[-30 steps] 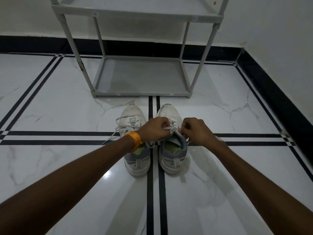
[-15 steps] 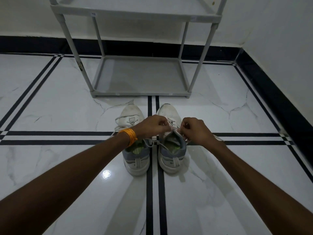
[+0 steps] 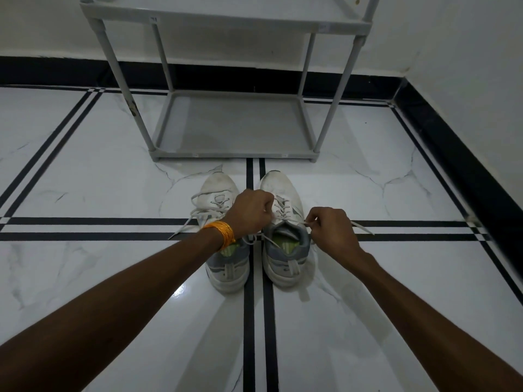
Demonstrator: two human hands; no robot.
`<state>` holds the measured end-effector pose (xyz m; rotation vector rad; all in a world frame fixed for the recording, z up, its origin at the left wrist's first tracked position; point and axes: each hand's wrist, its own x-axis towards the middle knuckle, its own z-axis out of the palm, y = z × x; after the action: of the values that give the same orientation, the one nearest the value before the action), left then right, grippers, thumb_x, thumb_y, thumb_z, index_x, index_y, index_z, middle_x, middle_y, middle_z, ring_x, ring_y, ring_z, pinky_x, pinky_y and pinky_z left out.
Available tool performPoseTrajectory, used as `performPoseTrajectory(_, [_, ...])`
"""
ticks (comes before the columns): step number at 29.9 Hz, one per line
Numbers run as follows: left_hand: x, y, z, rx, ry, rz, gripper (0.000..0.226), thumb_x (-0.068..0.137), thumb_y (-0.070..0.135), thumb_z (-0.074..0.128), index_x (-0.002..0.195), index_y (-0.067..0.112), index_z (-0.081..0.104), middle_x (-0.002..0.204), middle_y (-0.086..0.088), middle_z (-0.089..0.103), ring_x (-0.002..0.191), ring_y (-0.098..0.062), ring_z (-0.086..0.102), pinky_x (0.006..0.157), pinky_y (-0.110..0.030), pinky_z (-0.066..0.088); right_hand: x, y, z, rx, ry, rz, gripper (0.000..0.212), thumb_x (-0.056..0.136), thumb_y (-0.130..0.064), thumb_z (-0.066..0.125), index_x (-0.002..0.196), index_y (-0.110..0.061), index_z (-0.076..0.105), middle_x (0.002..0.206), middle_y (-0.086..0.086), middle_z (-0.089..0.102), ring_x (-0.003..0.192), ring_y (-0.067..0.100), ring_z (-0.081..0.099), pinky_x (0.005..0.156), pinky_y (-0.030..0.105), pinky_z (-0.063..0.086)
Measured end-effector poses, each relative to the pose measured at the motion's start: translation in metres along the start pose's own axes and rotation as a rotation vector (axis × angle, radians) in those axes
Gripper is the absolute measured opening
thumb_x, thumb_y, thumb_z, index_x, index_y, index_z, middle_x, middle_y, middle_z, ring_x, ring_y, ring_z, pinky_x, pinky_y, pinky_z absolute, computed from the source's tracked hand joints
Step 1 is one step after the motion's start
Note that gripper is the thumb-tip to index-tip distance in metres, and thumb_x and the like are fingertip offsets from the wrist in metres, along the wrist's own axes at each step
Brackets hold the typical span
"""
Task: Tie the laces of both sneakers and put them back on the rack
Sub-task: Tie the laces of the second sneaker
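Note:
Two white and grey sneakers stand side by side on the floor, toes pointing at the rack. The right sneaker [image 3: 283, 261] has its laces held by both hands. My left hand [image 3: 250, 212] is closed on a lace over its tongue. My right hand [image 3: 329, 227] pinches the other lace at the shoe's right side, and that lace's end [image 3: 363, 229] trails out to the right. The left sneaker [image 3: 218, 190] lies partly under my left wrist, its laces [image 3: 184, 226] loose on the floor. The grey shoe rack [image 3: 235, 158] stands just beyond the toes.
The white marble floor [image 3: 85, 179] has black inlay stripes. A black skirting and white wall [image 3: 467, 80] close off the back and right side. An orange bangle [image 3: 222, 232] sits on my left wrist. The rack's bottom shelf holds nothing.
My hands have moved apart. The right hand has pulled its lace out to the right, away from the shoe, while the left hand stays over the tongue.

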<state>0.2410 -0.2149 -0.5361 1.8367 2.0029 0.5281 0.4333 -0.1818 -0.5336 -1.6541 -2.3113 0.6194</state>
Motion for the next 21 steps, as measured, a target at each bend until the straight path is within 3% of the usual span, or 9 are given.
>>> performPoseTrajectory(6, [-0.002, -0.003, 0.0, 0.01, -0.032, -0.007, 0.02, 0.077, 0.01, 0.066, 0.062, 0.015, 0.053, 0.061, 0.006, 0.048, 0.065, -0.018, 0.049, 0.05, -0.019, 0.026, -0.001, 0.001, 0.002, 0.025, -0.024, 0.017, 0.017, 0.082, -0.003, 0.06, 0.087, -0.008, 0.075, 0.086, 0.013, 0.075, 0.082, 0.027, 0.068, 0.067, 0.024, 0.044])
performPoseTrajectory(15, [-0.008, -0.001, -0.001, 0.045, -0.054, -0.032, 0.021, 0.081, 0.015, 0.065, 0.065, 0.016, 0.05, 0.07, -0.004, 0.058, 0.07, -0.024, 0.056, 0.062, -0.028, 0.037, 0.002, 0.001, -0.002, -0.001, -0.077, 0.024, 0.016, 0.081, -0.003, 0.063, 0.089, -0.004, 0.076, 0.087, 0.015, 0.075, 0.082, 0.028, 0.069, 0.072, 0.029, 0.051])
performPoseTrajectory(21, [-0.017, -0.005, -0.006, 0.083, 0.008, -0.048, 0.018, 0.085, 0.026, 0.061, 0.071, 0.016, 0.057, 0.076, -0.007, 0.066, 0.071, -0.022, 0.055, 0.064, -0.03, 0.043, 0.012, -0.005, -0.013, -0.092, -0.219, 0.094, 0.016, 0.083, -0.009, 0.062, 0.084, 0.002, 0.074, 0.087, 0.018, 0.075, 0.084, 0.03, 0.069, 0.07, 0.033, 0.053])
